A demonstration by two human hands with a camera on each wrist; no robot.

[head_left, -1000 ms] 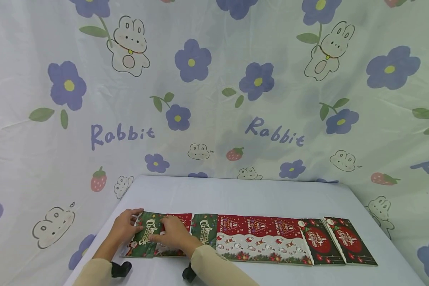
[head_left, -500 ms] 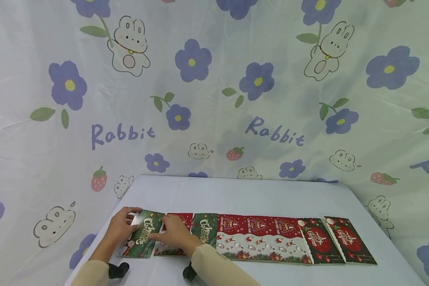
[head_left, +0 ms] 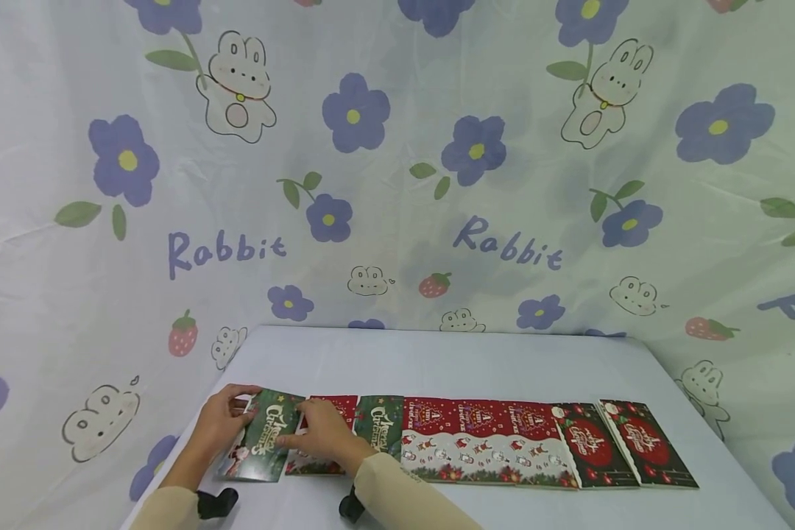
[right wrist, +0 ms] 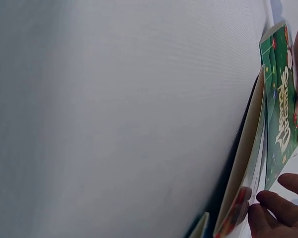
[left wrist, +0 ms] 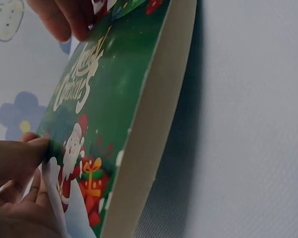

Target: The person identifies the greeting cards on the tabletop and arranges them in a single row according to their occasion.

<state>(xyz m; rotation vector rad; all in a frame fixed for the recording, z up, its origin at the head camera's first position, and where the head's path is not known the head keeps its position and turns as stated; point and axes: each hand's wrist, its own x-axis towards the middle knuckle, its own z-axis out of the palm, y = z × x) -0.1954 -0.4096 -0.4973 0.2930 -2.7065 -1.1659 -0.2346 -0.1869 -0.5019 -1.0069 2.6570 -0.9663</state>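
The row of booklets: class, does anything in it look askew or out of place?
Yes. The leftmost green booklet is askew, out of line with its neighbours, held by the left hand. Also, a red booklet lies between it and the other green booklet, while the remaining covers are grouped by design.

Rabbit-print curtain (head_left: 397, 184) behind white table (head_left: 437, 362)

Green on the leftmost booklet (head_left: 263, 443), gold lettering, a red-and-white Santa below! Red on the next booklet (head_left: 346, 406), green again on the third booklet (head_left: 380, 421), then three booklets (head_left: 482, 446) in red over white, dotted with little figures. Two dark booklets (head_left: 595, 450) flash red circles. Beige sleeves (head_left: 407, 492), white table (head_left: 437, 368), and a pale curtain (head_left: 397, 191) covered in purple flowers, red strawberries, outlined rabbits.
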